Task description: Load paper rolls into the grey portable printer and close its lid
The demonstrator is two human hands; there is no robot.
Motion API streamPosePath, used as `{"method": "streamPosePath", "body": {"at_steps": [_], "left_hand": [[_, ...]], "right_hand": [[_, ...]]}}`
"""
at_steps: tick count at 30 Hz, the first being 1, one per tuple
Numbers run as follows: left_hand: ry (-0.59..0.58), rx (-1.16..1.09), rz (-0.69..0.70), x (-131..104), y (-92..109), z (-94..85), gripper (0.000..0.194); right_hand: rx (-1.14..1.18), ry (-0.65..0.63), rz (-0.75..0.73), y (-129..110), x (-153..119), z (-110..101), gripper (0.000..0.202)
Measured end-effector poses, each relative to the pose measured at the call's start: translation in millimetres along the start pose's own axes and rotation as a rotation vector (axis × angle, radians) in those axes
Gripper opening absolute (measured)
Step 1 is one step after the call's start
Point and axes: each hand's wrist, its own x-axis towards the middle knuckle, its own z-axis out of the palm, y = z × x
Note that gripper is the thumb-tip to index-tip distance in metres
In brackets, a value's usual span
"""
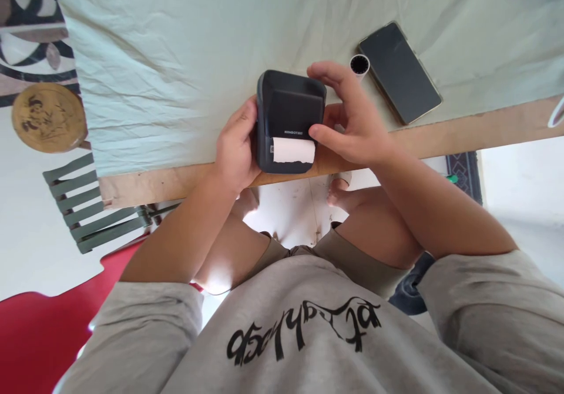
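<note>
A small black printer point(291, 109) is held above the near edge of the cloth-covered table. A short strip of white paper point(294, 150) with a torn lower edge sticks out of its near end. My left hand point(240, 141) is wrapped round the printer's left side, thumb along the edge. At the right side, my right hand point(348, 112) touches the printer with curved fingers, its thumb beside the paper and its index finger at the far right corner.
On the pale green cloth point(176, 59), a dark phone point(400, 72) lies at the right, beside a small round white object point(359, 65) with a black face. A round wooden stool point(49, 117), a green slatted chair point(88, 206) and a red chair point(53, 329) stand at the left.
</note>
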Motion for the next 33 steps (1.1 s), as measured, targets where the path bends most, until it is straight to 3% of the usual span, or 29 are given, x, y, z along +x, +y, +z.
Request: {"method": "streamPosePath", "body": {"at_steps": [5,15,17,19,22,26,31,33], "left_hand": [[-0.020,-0.046,0.002,0.4,-0.6,-3.4,0.033],[-0.064,-0.057,-0.072,0.2,2.9,-3.2,0.031],[-0.114,-0.069,-0.087,0.5,3.8,-2.4,0.038],[-0.156,-0.079,-0.080,0.4,4.9,-1.7,0.041],[-0.158,-0.067,-0.078,0.0,5.9,-1.0,0.028],[-0.119,-0.014,-0.076,0.2,5.3,-0.5,0.024],[-0.079,-0.027,-0.113,-1.2,7.8,0.8,0.025],[-0.078,-0.027,-0.122,-2.0,9.2,1.5,0.025]], "right_hand": [[-0.047,-0.129,-0.014,-1.9,0.2,-2.0,0.080],[-0.075,-0.138,-0.045,-5.9,0.4,-3.4,0.086],[-0.118,-0.074,-0.110,-6.2,0.9,-5.4,0.086],[-0.165,0.073,-0.155,-8.0,1.4,-8.9,0.083],[-0.144,0.297,-0.108,-15.3,2.1,-14.7,0.059],[0.030,0.349,-0.047,-28.2,5.8,-14.2,0.025],[0.008,0.500,-0.072,-24.2,16.1,-2.3,0.028],[-0.045,0.474,-0.115,-19.6,18.9,0.8,0.022]]}}
